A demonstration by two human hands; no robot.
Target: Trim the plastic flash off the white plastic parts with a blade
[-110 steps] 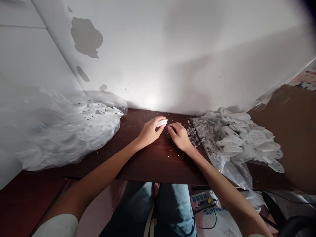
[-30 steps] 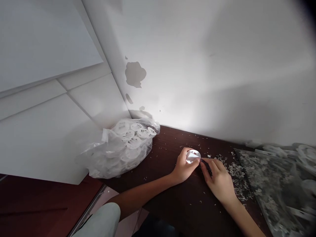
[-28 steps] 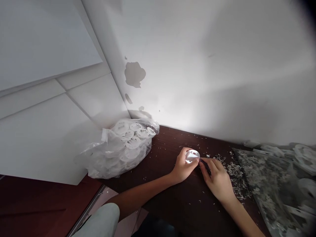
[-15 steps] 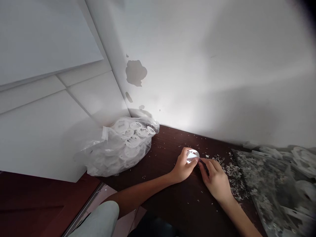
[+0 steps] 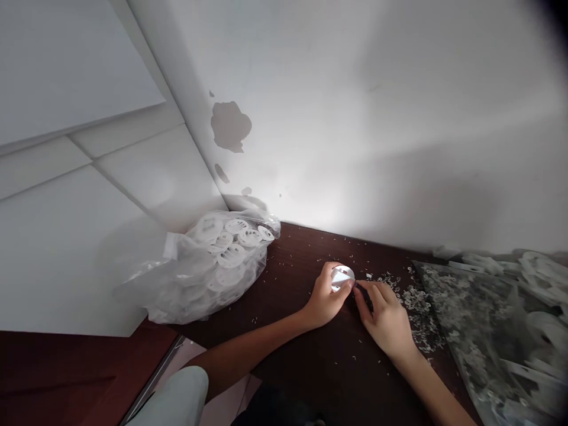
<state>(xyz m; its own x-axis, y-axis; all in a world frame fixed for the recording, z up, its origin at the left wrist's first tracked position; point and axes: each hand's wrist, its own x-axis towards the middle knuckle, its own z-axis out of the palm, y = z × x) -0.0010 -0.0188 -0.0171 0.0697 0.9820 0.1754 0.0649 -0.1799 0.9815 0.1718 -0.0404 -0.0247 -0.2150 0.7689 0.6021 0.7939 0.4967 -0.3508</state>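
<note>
White plastic, a small round disc (image 5: 342, 276), sits pinched in the left hand (image 5: 326, 296), whose fingers curl closed around its rim above the dark table (image 5: 310, 355). The right hand (image 5: 385, 313), fingers bent shut on a thin dark tool (image 5: 360, 291), meets the disc's edge just beside the left fingertips, so trimming looks underway. Turning the disc to an uncut stretch seems the likely need.

A small round white plastic disc (image 5: 342, 276) is held above the dark wooden tabletop, near the wall. It is tilted so that its flat face is turned up and toward the camera, and it is brightly lit. Some cut-out detail is seen on that face, though it is too small to make out. The disc is gripped at its left and lower edge. Against its right edge a thin dark tool (image 5: 360, 291) is pressed; only a short part of it is seen, the rest being hidden.
</note>
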